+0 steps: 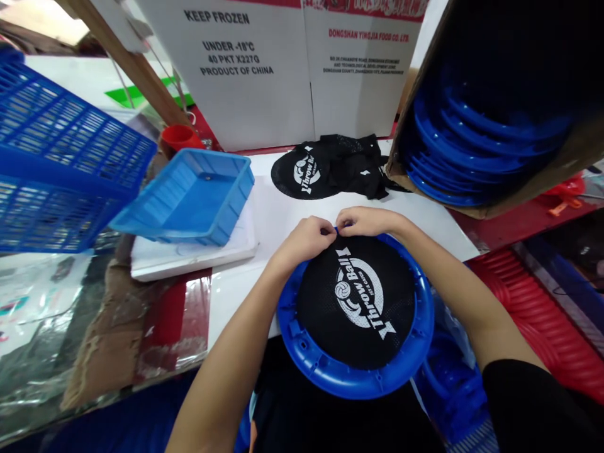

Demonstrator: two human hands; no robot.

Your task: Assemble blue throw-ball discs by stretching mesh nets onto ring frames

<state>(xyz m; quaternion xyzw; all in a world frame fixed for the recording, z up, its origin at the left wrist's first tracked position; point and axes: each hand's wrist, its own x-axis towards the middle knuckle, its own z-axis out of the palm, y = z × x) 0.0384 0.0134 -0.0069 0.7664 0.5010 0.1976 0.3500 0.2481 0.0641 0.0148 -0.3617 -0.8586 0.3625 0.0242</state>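
Note:
A round blue plastic ring [325, 372] rests tilted against the table's front edge, close to my body. Across its opening lies a black mesh disc [316, 302] printed in white with "Throw Ball". At the ring's far edge, my left hand [314, 236] pinches the mesh edge with its fingers curled. My right hand [365, 221] is closed right beside it, thumb and fingers pressed on the same stretch of mesh edge. The fingertips nearly meet and hide most of what they grip. More black mesh discs [325, 167] lie loosely piled beyond my hands.
A light blue tray [184, 195] sits on a white slab [193, 261] at left, beside a blue slatted basket [61, 151]. White cartons [255, 94] stand behind. On the right, an open cardboard box [401, 132] holds stacked blue rings [472, 157]; red rings [533, 308] lie below.

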